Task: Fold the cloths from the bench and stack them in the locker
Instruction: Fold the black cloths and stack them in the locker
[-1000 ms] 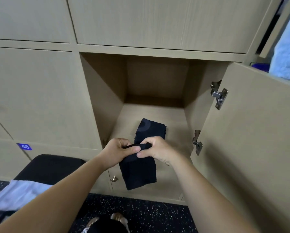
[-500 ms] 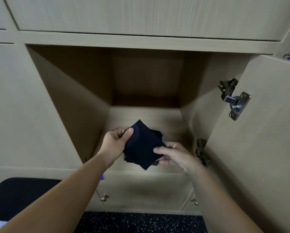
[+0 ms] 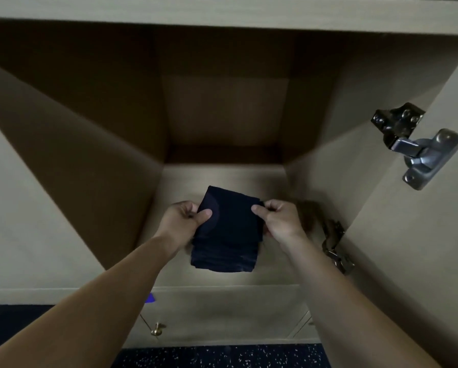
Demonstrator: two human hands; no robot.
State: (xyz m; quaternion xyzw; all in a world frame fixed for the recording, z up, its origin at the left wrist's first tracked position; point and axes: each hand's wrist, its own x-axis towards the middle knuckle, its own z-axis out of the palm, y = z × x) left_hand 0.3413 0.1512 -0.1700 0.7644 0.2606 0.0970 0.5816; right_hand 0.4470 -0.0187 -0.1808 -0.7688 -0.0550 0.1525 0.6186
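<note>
Gripping a folded dark cloth (image 3: 227,235) by its two side edges, a person reaches into an open wooden locker (image 3: 95,168). The left hand (image 3: 185,221) pinches the left edge between thumb and curled fingers, and the right hand (image 3: 278,221) pinches the right edge the same way. The cloth lies flat between them, low over the locker floor (image 3: 222,176) towards its front. Whether it touches the floor, or anything lying beneath it, cannot be told. Holding both sides likely keeps the folds from slipping open and lets the square go down level, as a neat stack needs. The door (image 3: 408,261) stands swung wide to the right on its metal hinges (image 3: 419,147), leaving the opening free for both arms. The setting-down looks close but not yet done.
</note>
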